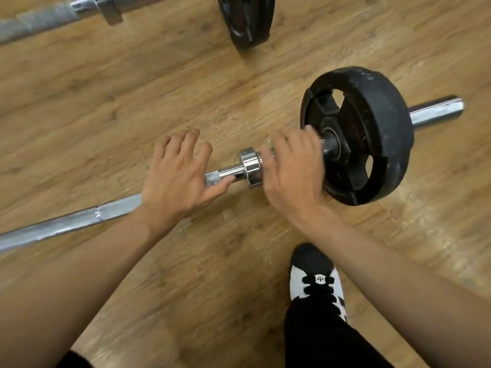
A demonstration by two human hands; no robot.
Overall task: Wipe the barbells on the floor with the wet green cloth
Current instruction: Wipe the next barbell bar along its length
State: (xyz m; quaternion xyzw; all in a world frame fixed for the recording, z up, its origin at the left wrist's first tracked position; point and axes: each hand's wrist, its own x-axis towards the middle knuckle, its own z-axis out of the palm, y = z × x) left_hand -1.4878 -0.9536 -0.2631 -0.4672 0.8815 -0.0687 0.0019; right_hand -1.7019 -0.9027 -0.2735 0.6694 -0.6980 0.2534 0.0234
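Editor: Floorboards first, then. What do we have across the frame?

Photographer: We look down on a wooden floor (132, 107). The near barbell (66, 224) lies on it, running from the lower left edge up to the right. Its black weight plate (382, 134) stands on its rim at the right end, with a short stub of chrome sleeve poking out beyond it.

Editor: And behind it?

Photographer: A second barbell (39, 23) lies across the top left corner, well apart from ours. Another black plate (247, 19) stands at the top centre, cut off by the frame's edge.

Editor: Where are our hands?

Photographer: Both on the near barbell. Our left hand (175, 179) rests over the knurled shaft just left of the collar, fingers (186, 142) straight and spread, thumb lying along the bar. Our right hand (292, 171) is on the sleeve between collar and plate, its fingers (305, 136) curled over the chrome. Motion blur smears them, so we cannot say how firmly they grip.

Editor: Smaller things?

Photographer: Our black trouser leg (318, 335) and a black-and-white laced shoe (316, 277) at the lower right, planted on the floor near the right forearm. Smallest is the shiny chrome collar (249, 166), on the bar between our two hands, just beside the right one.
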